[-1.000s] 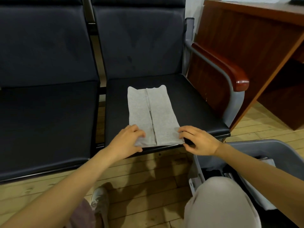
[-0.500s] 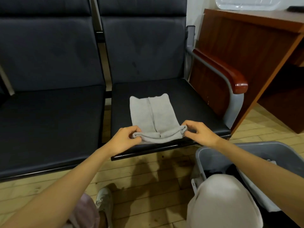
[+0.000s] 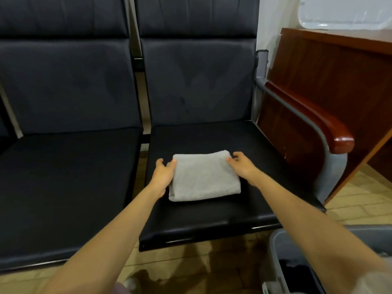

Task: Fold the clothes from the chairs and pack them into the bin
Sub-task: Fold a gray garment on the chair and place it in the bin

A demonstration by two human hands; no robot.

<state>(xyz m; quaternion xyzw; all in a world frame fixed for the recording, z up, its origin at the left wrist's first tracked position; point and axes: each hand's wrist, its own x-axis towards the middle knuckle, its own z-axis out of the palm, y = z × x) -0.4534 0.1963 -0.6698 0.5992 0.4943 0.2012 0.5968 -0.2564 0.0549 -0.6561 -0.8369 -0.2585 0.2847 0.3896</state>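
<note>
A grey garment (image 3: pixel 203 179), folded into a thick rectangle, lies on the black seat of the right chair (image 3: pixel 212 219). My left hand (image 3: pixel 162 177) lies along its left edge, with a fingertip touching the far left corner. My right hand (image 3: pixel 240 165) rests at the far right corner with relaxed fingers, and its wrist lies over the right edge. Neither hand grips the cloth. The grey bin (image 3: pixel 282 240) stands on the floor at the lower right, below my right forearm, with dark clothing (image 3: pixel 297 270) inside.
A second black chair seat (image 3: pixel 63 177) adjoins on the left. A red-brown wooden armrest (image 3: pixel 318 122) on a grey frame bounds the right chair. Behind it stands a wooden desk (image 3: pixel 331 66). Wooden floor lies below the seats.
Both hands carried the garment's near end up and over to the far end, halving its length. They have let go of the edge and now rest at the far corners.
</note>
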